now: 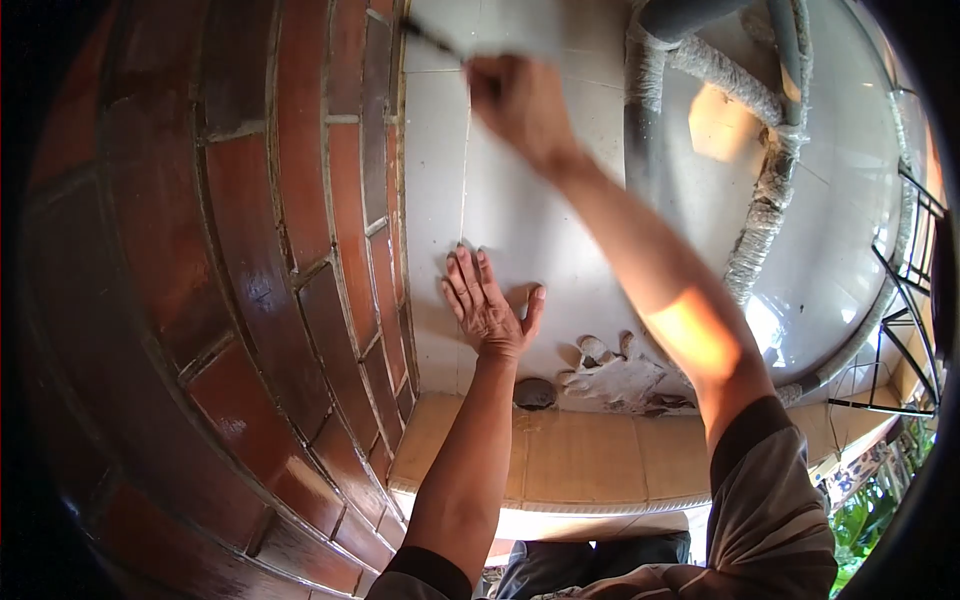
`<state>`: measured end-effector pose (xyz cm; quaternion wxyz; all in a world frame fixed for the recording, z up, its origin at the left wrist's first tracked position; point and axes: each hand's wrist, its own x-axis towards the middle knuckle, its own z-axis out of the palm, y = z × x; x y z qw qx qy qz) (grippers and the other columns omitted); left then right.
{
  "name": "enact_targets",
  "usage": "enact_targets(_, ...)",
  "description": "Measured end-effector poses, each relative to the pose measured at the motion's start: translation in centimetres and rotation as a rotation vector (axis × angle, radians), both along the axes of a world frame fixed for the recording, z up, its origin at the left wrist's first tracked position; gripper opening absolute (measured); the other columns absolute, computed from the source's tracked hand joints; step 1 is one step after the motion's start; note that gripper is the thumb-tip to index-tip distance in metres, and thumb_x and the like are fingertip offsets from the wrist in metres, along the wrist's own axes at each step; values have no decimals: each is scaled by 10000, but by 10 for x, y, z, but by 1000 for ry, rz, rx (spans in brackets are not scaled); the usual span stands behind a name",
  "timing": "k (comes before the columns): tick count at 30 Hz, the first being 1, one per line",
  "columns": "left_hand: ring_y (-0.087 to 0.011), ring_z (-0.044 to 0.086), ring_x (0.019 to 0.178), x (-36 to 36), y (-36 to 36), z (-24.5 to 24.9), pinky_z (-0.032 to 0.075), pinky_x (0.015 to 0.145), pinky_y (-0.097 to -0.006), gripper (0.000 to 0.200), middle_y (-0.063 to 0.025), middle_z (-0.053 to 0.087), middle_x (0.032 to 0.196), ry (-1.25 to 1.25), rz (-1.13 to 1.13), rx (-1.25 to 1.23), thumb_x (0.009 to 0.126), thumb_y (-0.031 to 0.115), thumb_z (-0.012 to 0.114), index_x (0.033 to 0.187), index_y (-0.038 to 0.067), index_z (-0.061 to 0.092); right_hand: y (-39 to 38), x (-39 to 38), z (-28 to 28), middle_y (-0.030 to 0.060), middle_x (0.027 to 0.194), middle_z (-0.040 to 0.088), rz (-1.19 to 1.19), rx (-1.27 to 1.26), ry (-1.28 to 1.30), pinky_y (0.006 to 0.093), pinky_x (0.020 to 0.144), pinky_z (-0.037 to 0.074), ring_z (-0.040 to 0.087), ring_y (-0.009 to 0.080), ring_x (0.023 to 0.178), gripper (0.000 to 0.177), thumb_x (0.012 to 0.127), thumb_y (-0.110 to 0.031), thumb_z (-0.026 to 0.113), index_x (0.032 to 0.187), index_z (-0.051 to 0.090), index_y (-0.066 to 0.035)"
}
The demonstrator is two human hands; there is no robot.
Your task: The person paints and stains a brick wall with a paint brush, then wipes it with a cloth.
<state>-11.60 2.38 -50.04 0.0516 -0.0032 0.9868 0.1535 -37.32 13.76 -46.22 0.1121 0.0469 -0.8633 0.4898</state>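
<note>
My left hand (490, 308) lies flat on the white tiled surface (560, 230), its fingers spread and nothing in it. Farther up, my right hand (515, 100) is closed around a thin dark tool (430, 38), blurred by motion. The tool's tip points to the upper left, near the edge of the brick wall (300, 200). I cannot make out what kind of tool it is. Near my left wrist rests a small round dark object (535, 393), and beside it lies a worn whitish glove (615, 375).
A rope-wrapped frame (765, 210) with grey tubes stands on the right over the white tiles. Beige tiles (570, 460) form the near edge. A black metal rack (905, 330) and green leaves (865, 525) show at the far right.
</note>
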Motion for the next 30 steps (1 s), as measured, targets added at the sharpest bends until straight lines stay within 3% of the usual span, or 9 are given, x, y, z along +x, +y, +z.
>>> enact_targets(4,-449,166,1448,-1,0,-2,85,1165,-593,967,-260,191,1570,21,-5,-10,802,542,632,1482,-24,241,-29,-117,-67,217,681,616,-55,-60,253,440,609,498,613,407,647,125,802,-106,591,732,638,-14)
enact_targets(9,-426,123,1473,0,-1,1,85,1177,-580,965,-206,148,1602,-35,-5,-35,854,593,562,1526,23,168,-61,60,-20,200,724,618,74,-298,-311,405,602,471,588,319,615,167,692,-65,563,830,637,-4)
enact_targets(11,-389,137,1477,9,4,-18,104,1183,-567,966,-181,168,1601,-165,533,886,855,607,552,1528,33,165,-57,144,-8,202,827,644,315,-293,-388,452,688,518,633,403,767,149,780,-111,563,873,654,-39)
enact_targets(15,-283,181,1476,-32,24,28,145,1185,-561,938,-137,220,1585,-501,519,218,849,646,527,1499,40,226,-69,219,-39,187,878,669,340,-38,-33,423,765,561,672,357,830,155,776,-149,588,873,662,-54)
enact_targets(18,-399,136,1474,7,-4,-10,70,1176,-586,1011,-216,174,1588,-33,-22,-73,815,593,591,1523,17,157,-22,101,16,102,795,617,530,79,-248,446,622,504,631,305,720,68,716,-145,618,733,559,-116)
enact_targets(23,-431,158,1457,0,-1,-4,84,1171,-587,963,-259,166,1576,38,-23,-47,808,558,613,1477,-30,247,-33,-58,-34,76,679,639,-132,235,164,335,512,471,598,239,571,81,769,-134,625,718,621,-71)
enact_targets(24,-432,140,1462,2,0,-1,75,1174,-583,986,-252,153,1582,6,-21,-56,799,553,626,1490,-18,216,-68,-60,-98,112,759,655,125,-715,215,370,557,503,634,276,651,106,736,-148,658,722,626,-48)
enact_targets(25,-433,121,1467,-1,0,0,66,1177,-580,1011,-244,141,1589,-18,-19,-61,790,548,640,1503,-6,186,-56,-17,-30,143,732,630,-20,-8,71,434,619,512,622,332,667,152,670,-84,645,814,602,-61)
enact_targets(30,-354,136,1482,9,6,-27,140,1185,-531,1006,-226,149,1591,137,151,527,791,500,709,1491,-22,210,-74,173,16,137,832,542,304,-14,-239,433,633,506,581,312,710,400,742,-42,636,1140,610,-71)
